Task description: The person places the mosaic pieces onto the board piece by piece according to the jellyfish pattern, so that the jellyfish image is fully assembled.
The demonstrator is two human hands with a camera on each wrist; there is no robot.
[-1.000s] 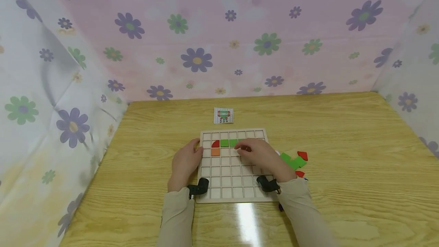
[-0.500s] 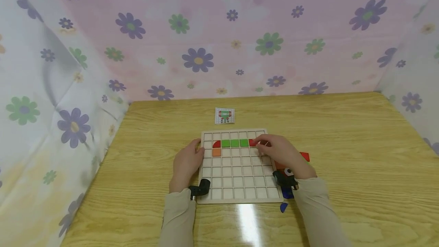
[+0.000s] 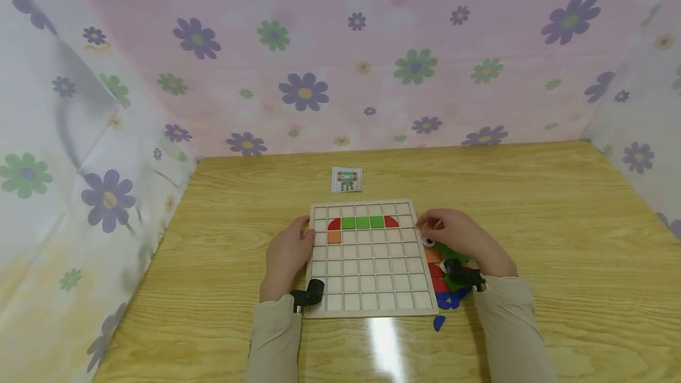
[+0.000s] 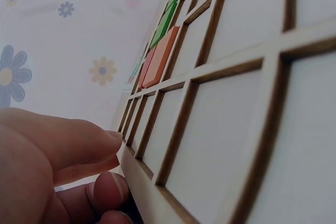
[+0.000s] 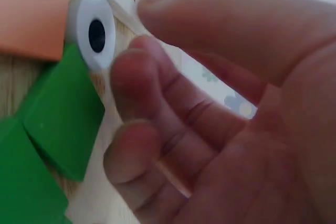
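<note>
A wooden grid board lies on the table. Across one of its upper rows run a red quarter-round tile, several green square tiles and a second red quarter-round tile. An orange square tile sits below the left red one. My left hand holds the board's left edge, thumb tip at the rim in the left wrist view. Past the right edge, my right hand hovers over loose pieces with bent fingers and nothing between them. Nearest is a white eye piece, beside green tiles.
A small picture card with a grid figure lies behind the board. Orange, red and blue tiles are heaped along the board's right side, partly under my right hand and wrist camera. One blue half-round tile lies near the board's front right corner.
My right hand has moved right from the upper row to the loose pieces. The right red tile, under its fingers half a second ago, now lies uncovered in its cell. My left hand stays put.
</note>
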